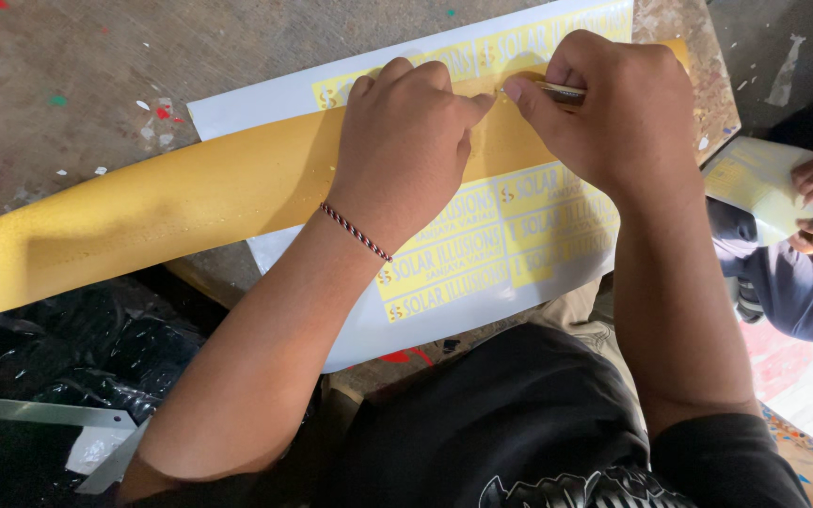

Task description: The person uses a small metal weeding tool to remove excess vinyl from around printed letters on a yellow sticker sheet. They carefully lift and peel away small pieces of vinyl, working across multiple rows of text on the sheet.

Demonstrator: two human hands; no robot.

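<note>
Head view: both hands [510, 122] pinch a half-hidden blade [560, 91] over gold strip [190, 202]

left hand [405, 141]: bare, no rings.
left wrist: a thin string band [356, 232] in red, white and dark, near the middle of the frame.
left arm: bare, no sleeve in view.
right hand [613, 108]: bare, no rings.
right arm: bare down to a short black sleeve [722, 461] at the lower right.
shirt [501, 423]: black, with a white and grey print along the bottom edge.
</note>
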